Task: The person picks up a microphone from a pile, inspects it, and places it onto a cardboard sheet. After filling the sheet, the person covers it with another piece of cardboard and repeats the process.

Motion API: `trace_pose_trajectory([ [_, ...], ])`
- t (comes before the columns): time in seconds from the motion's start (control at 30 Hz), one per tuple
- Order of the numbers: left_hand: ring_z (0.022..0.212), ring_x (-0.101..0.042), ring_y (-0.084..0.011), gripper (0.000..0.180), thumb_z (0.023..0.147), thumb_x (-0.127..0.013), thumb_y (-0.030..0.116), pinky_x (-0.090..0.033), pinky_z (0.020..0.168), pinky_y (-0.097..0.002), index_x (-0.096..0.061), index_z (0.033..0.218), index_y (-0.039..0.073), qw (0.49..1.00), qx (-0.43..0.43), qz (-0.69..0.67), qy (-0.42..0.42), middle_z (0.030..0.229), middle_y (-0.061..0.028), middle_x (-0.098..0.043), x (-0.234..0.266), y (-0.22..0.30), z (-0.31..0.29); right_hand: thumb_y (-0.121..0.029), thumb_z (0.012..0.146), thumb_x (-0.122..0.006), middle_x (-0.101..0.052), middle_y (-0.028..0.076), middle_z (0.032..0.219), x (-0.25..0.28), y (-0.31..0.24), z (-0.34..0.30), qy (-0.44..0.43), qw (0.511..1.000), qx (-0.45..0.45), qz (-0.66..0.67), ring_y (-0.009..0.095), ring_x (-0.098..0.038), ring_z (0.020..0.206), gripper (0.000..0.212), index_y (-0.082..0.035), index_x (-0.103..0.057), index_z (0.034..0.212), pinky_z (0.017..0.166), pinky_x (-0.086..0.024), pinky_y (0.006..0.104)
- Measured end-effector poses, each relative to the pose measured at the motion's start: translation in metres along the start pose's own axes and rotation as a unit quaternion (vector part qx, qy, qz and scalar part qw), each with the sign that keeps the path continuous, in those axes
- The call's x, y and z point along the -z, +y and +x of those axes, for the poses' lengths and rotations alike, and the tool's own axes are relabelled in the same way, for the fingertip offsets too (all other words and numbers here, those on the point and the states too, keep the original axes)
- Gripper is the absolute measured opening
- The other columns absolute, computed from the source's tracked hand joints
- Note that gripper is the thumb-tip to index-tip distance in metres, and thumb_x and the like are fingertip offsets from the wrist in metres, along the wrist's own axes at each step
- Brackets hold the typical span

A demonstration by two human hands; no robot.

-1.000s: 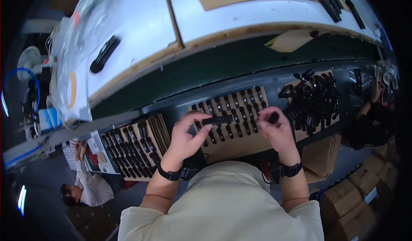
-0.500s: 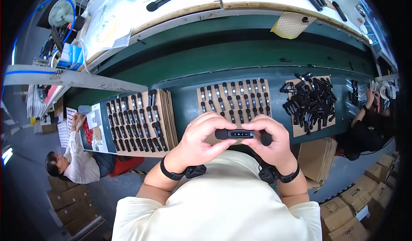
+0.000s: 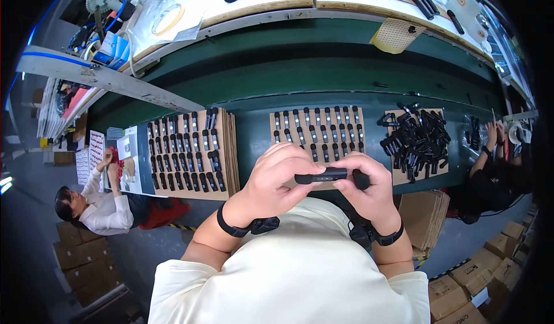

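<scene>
A green tabletop curves across the middle of the frame. At centre-left and centre, cardboard sheets carry rows of black handheld microphones; a jumbled heap of them lies centre-right. Just below centre, the left hand and right hand grip one microphone lengthwise between them; the right also holds a second black piece, partly hidden.

the green table carries a cardboard stack at left, then two cardboard sheets.

Dark lettering on brown cartons, lower right.
</scene>
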State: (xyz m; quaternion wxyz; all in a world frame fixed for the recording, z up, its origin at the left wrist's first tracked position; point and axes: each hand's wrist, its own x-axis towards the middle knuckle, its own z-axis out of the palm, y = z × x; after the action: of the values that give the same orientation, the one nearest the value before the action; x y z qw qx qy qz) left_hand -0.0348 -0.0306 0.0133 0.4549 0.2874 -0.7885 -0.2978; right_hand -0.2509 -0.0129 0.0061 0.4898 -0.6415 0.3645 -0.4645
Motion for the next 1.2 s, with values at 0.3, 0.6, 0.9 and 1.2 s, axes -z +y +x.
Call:
trace_pose_trajectory([
  [0.3, 0.084, -0.06, -0.0174, 0.022, 0.082, -0.073, 0.007, -0.047, 0.077, -0.0289, -0.062, 0.1, 0.0, 0.977, 0.165, -0.131, -0.031, 0.09, -0.0089, -0.063, 0.004, -0.001, -0.012, 0.0, 0.072, -0.076, -0.061, 0.009, 0.073, 0.001, -0.002, 0.009, 0.019, 0.968, 0.19, -0.164, 0.022, -0.059, 0.062, 0.033, -0.003, -0.066, 0.103, 0.056, -0.046, 0.0287],
  [0.6, 0.092, -0.056, -0.0096, 0.015, 0.089, -0.064, 0.004, -0.046, 0.08, -0.0241, -0.056, 0.102, 0.002, 0.894, 0.308, -0.32, 0.064, 0.099, -0.0056, -0.061, -0.002, -0.024, -0.038, 0.001, 0.071, -0.075, -0.063, 0.011, 0.085, -0.005, 0.009, 0.012, -0.014, 0.951, 0.181, -0.251, 0.027, -0.062, 0.071, 0.036, -0.004, -0.063, 0.105, 0.061, -0.049, 0.0352],
  [0.9, 0.09, -0.058, -0.0082, 0.021, 0.088, -0.061, -0.002, -0.049, 0.082, -0.0242, -0.056, 0.108, 0.001, 0.856, 0.434, -0.248, 0.133, 0.097, -0.0031, -0.061, -0.02, -0.13, -0.146, 0.003, 0.078, -0.069, -0.06, 0.007, 0.094, 0.005, 0.044, -0.01, -0.04, 0.963, -0.011, -0.267, 0.017, -0.058, 0.075, 0.034, -0.005, -0.057, 0.108, 0.058, -0.044, 0.0248],
  [1.2, 0.074, -0.062, -0.0122, 0.017, 0.087, -0.066, 0.007, -0.05, 0.069, -0.0274, -0.06, 0.101, -0.002, 0.804, 0.592, -0.052, -0.019, 0.081, -0.0059, -0.065, -0.077, -0.191, -0.235, 0.002, 0.082, -0.066, -0.059, 0.006, 0.094, 0.009, 0.059, -0.02, -0.065, 0.955, -0.05, -0.287, 0.017, -0.059, 0.076, 0.022, -0.005, -0.057, 0.101, 0.057, -0.045, 0.0236],
])
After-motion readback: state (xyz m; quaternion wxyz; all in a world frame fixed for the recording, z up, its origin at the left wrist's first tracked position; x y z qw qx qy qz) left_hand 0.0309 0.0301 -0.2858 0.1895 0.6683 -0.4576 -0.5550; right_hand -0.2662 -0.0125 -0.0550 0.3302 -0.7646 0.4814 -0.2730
